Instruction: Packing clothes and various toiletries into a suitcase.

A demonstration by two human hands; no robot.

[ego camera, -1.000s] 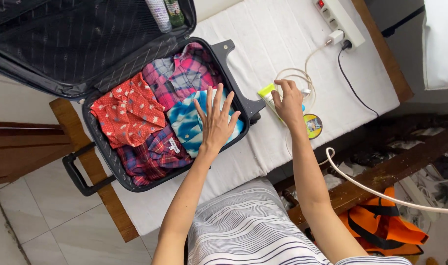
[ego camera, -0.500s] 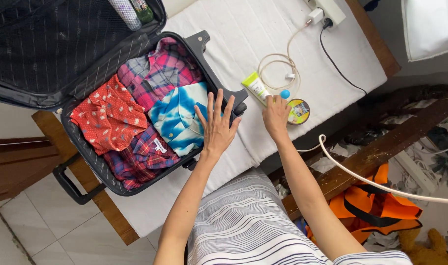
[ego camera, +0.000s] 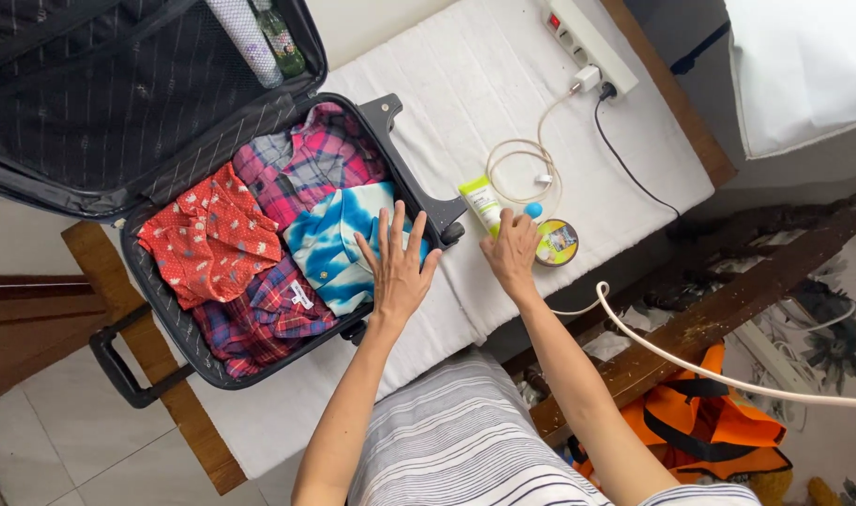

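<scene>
My left hand (ego camera: 395, 267) lies flat, fingers spread, on the blue and white tie-dye shirt (ego camera: 334, 239) at the near edge of the open black suitcase (ego camera: 179, 323). Folded in the case are also a red patterned shirt (ego camera: 212, 239), a pink plaid shirt (ego camera: 306, 159) and a dark plaid shirt (ego camera: 259, 314). My right hand (ego camera: 510, 251) rests on the white cloth with its fingers on a yellow-green and white tube (ego camera: 482, 203) with a blue cap (ego camera: 534, 210). A small round tin (ego camera: 559, 242) lies just right of that hand.
A coiled white cable (ego camera: 521, 169) runs to a white power strip (ego camera: 592, 47) with a black cord (ego camera: 634, 178). Two bottles (ego camera: 264, 37) sit in the suitcase lid. A white hose (ego camera: 690, 351), wooden beams and an orange bag (ego camera: 718, 426) lie lower right.
My right hand has pulled back from the coiled cable and come down on the tube. My left hand has slid toward the suitcase's near edge. The camera view has shifted.
</scene>
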